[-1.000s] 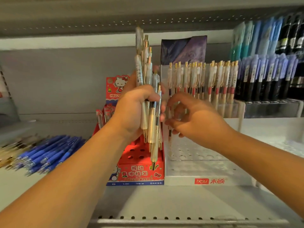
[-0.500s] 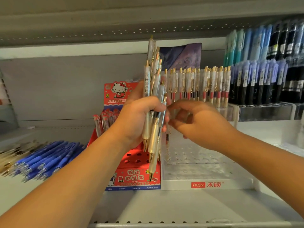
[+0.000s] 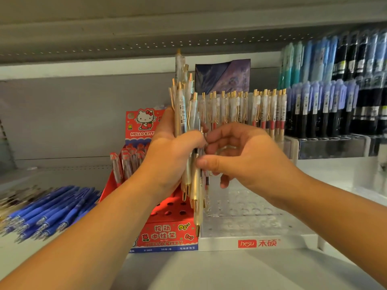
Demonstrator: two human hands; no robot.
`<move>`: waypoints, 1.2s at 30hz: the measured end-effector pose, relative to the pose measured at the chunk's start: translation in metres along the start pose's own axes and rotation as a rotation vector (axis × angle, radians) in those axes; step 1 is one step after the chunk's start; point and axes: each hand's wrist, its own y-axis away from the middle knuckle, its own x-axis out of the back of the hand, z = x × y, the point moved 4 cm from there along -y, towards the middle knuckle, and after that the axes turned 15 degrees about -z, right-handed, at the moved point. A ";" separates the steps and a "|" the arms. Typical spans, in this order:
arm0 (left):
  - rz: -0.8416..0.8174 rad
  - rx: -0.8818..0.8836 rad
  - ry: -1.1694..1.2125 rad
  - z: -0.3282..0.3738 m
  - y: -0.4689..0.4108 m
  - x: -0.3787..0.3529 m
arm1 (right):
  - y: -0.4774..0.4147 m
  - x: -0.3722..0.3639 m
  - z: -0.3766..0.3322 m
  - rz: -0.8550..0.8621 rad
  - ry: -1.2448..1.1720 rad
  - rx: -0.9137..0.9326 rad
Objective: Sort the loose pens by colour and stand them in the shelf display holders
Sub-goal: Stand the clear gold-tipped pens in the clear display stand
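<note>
My left hand [image 3: 173, 155] grips an upright bundle of several pearly white pens with gold clips [image 3: 184, 105], tips pointing down in front of the shelf. My right hand [image 3: 240, 158] reaches in from the right, and its thumb and fingers pinch one pen at the bundle's right edge. Below and behind them stands a clear holder with a white base [image 3: 257, 242] and rows of holes. Its back row holds several matching white pens [image 3: 251, 107] standing upright.
A red Hello Kitty display box [image 3: 167, 233] with several pens stands left of the clear holder. Loose blue pens [image 3: 52, 210] lie on the shelf at far left. Dark and blue pens [image 3: 335, 105] fill holders at the right. The upper shelf overhangs.
The bundle in my left hand has stayed upright with little shift. My right hand has closed in on the bundle and now pinches a pen at its edge.
</note>
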 end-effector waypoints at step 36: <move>0.119 -0.021 0.090 0.000 -0.004 0.001 | 0.000 0.010 -0.002 0.011 -0.314 -0.023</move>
